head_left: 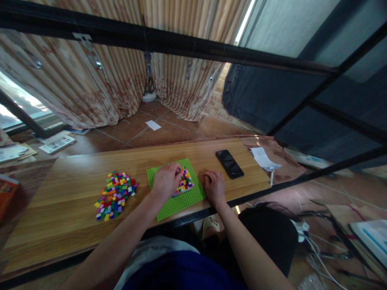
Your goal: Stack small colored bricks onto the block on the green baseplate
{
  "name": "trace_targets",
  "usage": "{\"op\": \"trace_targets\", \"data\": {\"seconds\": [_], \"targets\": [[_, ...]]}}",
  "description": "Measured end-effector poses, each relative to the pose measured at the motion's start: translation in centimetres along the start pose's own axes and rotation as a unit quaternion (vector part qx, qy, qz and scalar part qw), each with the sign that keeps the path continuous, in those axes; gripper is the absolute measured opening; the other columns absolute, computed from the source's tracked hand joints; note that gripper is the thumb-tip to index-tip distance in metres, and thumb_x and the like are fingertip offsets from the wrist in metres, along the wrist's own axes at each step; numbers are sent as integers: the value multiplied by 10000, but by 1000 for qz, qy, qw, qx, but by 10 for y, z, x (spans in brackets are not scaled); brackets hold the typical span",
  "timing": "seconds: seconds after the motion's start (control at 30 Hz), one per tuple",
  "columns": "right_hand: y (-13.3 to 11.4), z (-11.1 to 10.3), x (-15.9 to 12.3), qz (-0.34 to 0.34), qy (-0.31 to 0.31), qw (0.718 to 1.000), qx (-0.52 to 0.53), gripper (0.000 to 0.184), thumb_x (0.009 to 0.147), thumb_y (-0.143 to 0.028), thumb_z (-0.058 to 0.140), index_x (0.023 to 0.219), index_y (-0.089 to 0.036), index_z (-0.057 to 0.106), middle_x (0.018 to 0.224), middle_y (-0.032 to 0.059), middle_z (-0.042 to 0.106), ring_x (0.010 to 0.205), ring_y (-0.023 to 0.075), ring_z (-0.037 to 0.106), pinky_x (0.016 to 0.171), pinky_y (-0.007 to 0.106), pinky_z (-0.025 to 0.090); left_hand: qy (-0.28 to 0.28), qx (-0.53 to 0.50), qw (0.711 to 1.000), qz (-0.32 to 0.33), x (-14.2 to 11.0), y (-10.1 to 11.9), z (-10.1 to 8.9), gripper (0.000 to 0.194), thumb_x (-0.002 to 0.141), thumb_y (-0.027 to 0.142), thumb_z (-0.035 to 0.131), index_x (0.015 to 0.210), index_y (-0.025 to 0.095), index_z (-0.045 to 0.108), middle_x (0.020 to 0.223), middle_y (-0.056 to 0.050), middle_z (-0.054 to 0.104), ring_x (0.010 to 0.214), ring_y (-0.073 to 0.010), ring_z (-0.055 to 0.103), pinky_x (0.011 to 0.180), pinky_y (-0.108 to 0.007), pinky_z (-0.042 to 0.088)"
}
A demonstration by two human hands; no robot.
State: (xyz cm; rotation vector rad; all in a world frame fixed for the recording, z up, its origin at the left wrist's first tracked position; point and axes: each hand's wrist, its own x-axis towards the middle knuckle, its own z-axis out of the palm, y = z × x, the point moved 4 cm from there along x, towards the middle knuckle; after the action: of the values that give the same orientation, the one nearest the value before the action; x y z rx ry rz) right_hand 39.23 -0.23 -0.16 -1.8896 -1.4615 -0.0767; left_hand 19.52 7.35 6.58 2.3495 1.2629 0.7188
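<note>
A green studded baseplate [169,208] lies near the table's front edge, with a block of small multicoloured bricks [185,183] built up on it. My left hand [167,179] is over the plate, its fingers pinched together at the left side of those bricks. Whatever is between the fingertips is hidden. Just right of the plate, my right hand [215,186] rests on the tabletop with its fingers curled in, and no object shows in it. A loose heap of small coloured bricks [116,193] lies left of the plate.
The wooden table [69,201] is long and narrow. A black phone [229,164] lies beyond my right hand. White paper [263,158] is at the table's right end. A dark metal bar [193,216] runs along the front edge, and another crosses above the far side.
</note>
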Motion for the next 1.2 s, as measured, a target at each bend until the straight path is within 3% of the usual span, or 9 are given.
{"op": "trace_targets", "data": {"seconds": [0.27, 0.47, 0.67, 0.97, 1.2], "targets": [[0, 0, 0, -1, -3, 1000, -1, 229, 895, -177, 478, 888, -176, 708, 953, 95, 657, 919, 228, 534, 839, 361, 425, 22, -56, 998, -3, -4, -5, 1, 90, 805, 197, 600, 886, 217, 631, 793, -18, 688, 820, -198, 641, 828, -355, 487], [0, 0, 0, -4, -2, 1000, 4, 235, 889, -174, 474, 892, -185, 709, 942, 95, 653, 915, 232, 536, 835, 375, 425, 25, -84, 996, 0, -7, -2, -3, 159, 859, 194, 488, 940, 205, 624, 872, -38, 704, 839, -192, 644, 836, -360, 496], [0, 0, 0, -7, -4, 1000, 4, 233, 889, -176, 475, 899, -184, 707, 938, 94, 654, 918, 231, 538, 834, 373, 425, 80, -42, 996, -15, -3, -4, -5, 211, 874, 252, 495, 1029, 167, 612, 975, -90, 673, 947, -236, 607, 893, -411, 470], [-1, -1, 0, -4, -8, 1000, 0, 230, 886, -172, 476, 885, -188, 705, 949, 92, 654, 921, 232, 532, 836, 367, 424, 17, -103, 994, -24, 2, -9, 13, 222, 890, 279, 483, 984, 176, 656, 957, -76, 703, 917, -210, 634, 880, -378, 489], [-2, -1, 0, -5, -2, 1000, 8, 228, 883, -175, 475, 883, -192, 703, 939, 90, 655, 914, 228, 533, 825, 369, 429, 28, -163, 985, -44, 2, -12, 17, 222, 868, 286, 501, 949, 184, 681, 908, -60, 720, 870, -195, 658, 823, -348, 524]]}}
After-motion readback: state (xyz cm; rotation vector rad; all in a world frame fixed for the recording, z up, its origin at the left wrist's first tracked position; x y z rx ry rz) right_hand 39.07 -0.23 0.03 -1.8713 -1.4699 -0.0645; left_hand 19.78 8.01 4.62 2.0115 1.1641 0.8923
